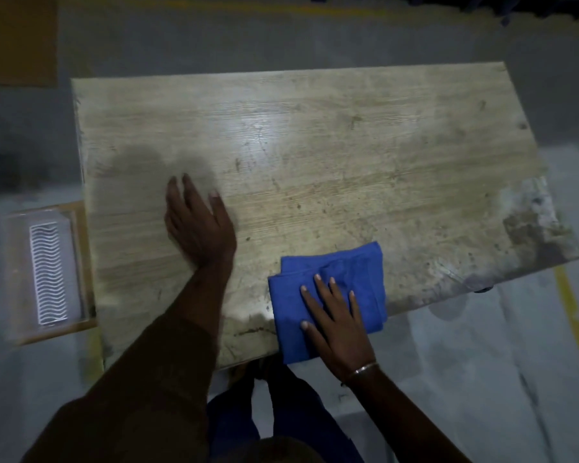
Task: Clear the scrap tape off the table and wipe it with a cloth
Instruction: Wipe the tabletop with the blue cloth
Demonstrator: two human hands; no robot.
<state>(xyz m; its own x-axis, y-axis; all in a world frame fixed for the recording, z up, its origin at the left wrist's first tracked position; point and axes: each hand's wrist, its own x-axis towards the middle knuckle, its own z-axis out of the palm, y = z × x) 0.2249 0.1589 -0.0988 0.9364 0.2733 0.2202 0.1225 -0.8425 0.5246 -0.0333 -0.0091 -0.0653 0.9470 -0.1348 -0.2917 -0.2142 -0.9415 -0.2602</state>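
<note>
A folded blue cloth (355,279) lies on the near edge of the wooden table (315,145), partly hanging over the edge. My right hand (335,322) presses flat on the cloth with fingers spread. Flat on the bare tabletop left of the cloth rests my left hand (198,222), blurred, fingers together and holding nothing. No scrap tape shows on the table. The surface is scratched and stained, with worn grey patches at the right end.
A clear plastic tray (47,272) with a white wavy insert sits on a low brown surface left of the table. Grey floor with yellow lines (572,315) surrounds the table. My legs stand under the near edge.
</note>
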